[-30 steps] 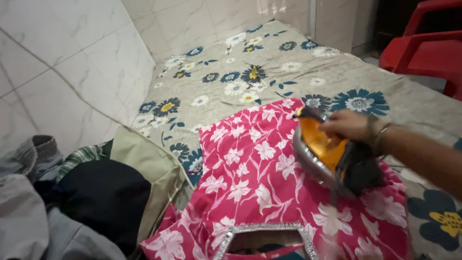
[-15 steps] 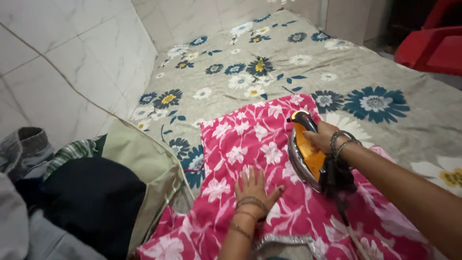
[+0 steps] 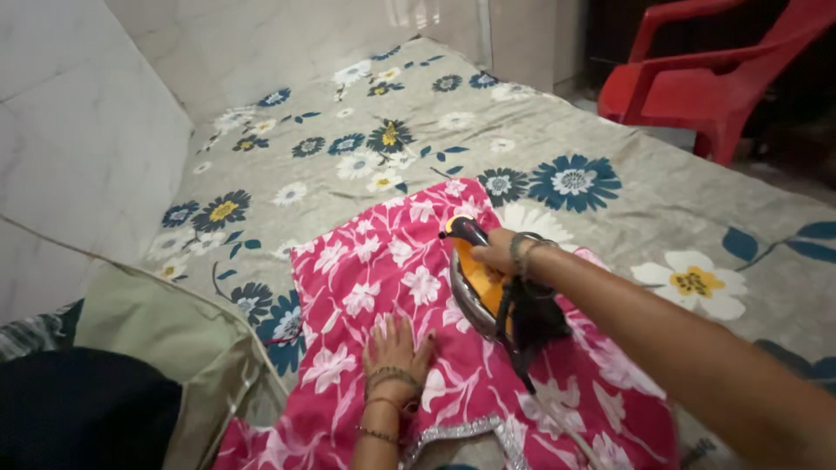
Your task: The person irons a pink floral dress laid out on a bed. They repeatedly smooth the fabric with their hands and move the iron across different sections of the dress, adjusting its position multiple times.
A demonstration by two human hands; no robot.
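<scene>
A pink garment (image 3: pixel 392 278) with white flowers lies spread on a grey floral sheet (image 3: pixel 366 148). My right hand (image 3: pixel 498 252) grips the handle of an orange and black clothes iron (image 3: pixel 482 283), which rests flat on the garment's right part. Bangles ring that wrist. My left hand (image 3: pixel 396 348) presses flat, fingers spread, on the pink cloth just left of the iron. A silver trim band (image 3: pixel 453 431) edges the garment's neckline near me.
A red plastic chair (image 3: pixel 714 78) stands at the far right. White marble-look wall tiles (image 3: pixel 78 165) close off the left. A pile of clothes with an olive cloth (image 3: pixel 165 326) and a dark one (image 3: pixel 78 409) sits at the near left.
The iron came down from the air onto the garment and my left hand was laid flat beside it. The view has since swung right, showing more of the red chair.
</scene>
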